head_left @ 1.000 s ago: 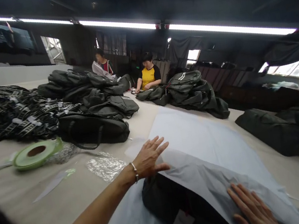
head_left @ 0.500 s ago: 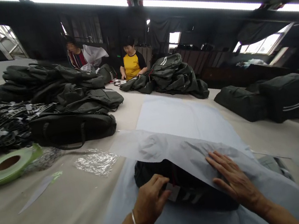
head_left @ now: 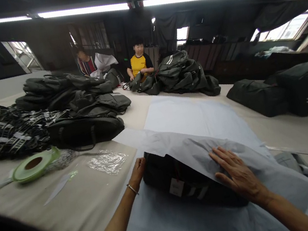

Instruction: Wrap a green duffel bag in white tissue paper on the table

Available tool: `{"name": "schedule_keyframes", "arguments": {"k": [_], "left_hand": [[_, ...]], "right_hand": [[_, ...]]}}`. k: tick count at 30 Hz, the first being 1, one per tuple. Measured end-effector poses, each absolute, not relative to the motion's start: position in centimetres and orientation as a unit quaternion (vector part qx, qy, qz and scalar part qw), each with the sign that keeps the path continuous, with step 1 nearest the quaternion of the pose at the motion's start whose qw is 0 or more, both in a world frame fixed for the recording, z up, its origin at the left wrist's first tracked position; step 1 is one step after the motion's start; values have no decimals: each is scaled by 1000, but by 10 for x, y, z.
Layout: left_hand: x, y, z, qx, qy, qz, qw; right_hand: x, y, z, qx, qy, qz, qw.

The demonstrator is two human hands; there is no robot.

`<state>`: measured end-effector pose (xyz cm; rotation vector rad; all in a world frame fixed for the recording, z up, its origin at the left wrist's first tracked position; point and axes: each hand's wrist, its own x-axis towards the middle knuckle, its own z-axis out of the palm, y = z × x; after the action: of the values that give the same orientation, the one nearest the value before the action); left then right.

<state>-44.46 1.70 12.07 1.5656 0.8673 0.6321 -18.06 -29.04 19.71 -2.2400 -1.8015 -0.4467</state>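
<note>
A dark bag (head_left: 160, 171) with a white tag (head_left: 176, 187) and pale stripes lies on pale sheets. Over its top and far side is a thin whitish sheet (head_left: 172, 140). My left hand (head_left: 138, 170), a bracelet at its wrist, is closed at the bag's upper left corner; what its fingers pinch is too small to make out. Flat on the sheet over the bag's right part, my right hand (head_left: 234, 171) has its fingers spread.
A green tape roll (head_left: 34, 167), a clear crumpled plastic piece (head_left: 108, 161) and strap bundles (head_left: 6, 136) are at left. Dark bags (head_left: 85, 131) lie beyond, more (head_left: 305, 86) at right. Two people stand across the table, one in a yellow shirt (head_left: 138, 66).
My left hand has moved from the bag's front to its upper left corner, uncovering the tag. My right hand stays on the sheet. The view has levelled and shifted.
</note>
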Motion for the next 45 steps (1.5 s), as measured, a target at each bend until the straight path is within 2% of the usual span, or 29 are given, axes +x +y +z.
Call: {"name": "schedule_keyframes", "arguments": {"k": [12,20,24,26,29,31,33,35,39,42,45], "left_hand": [[-447,9,126,710,391,284,512],[-406,36,129,730,393,309,465],[-436,25,144,764,392,296,417],[-463,4,166,804,350,309,367],[-478,-33,223,904,65,355,228],[-453,-53,264,913,-63,359,182],[-405,-66,289,925,-124,335,130],[-351,-75,291,949,-179,251,60],[-292,-83,252,979,-187,75,5],[-290,-82,234,980,-185,67,-9],[-292,-79,237,980,-186,60,-24]], "right_hand": [[-178,-296,198,-756,-625,-146,128],[-182,-293,199,-756,-624,-167,104],[-185,-298,197,-759,-621,-169,102],[-186,-299,197,-759,-623,-163,100],[-187,-299,201,-762,-623,-146,96],[-188,-299,203,-767,-620,-139,94],[-189,-300,204,-769,-618,-137,93],[-191,-300,204,-767,-619,-139,95],[-194,-295,207,-775,-610,-133,101],[-200,-293,222,-782,-600,-128,113],[-222,-317,232,-781,-568,-155,210]]}}
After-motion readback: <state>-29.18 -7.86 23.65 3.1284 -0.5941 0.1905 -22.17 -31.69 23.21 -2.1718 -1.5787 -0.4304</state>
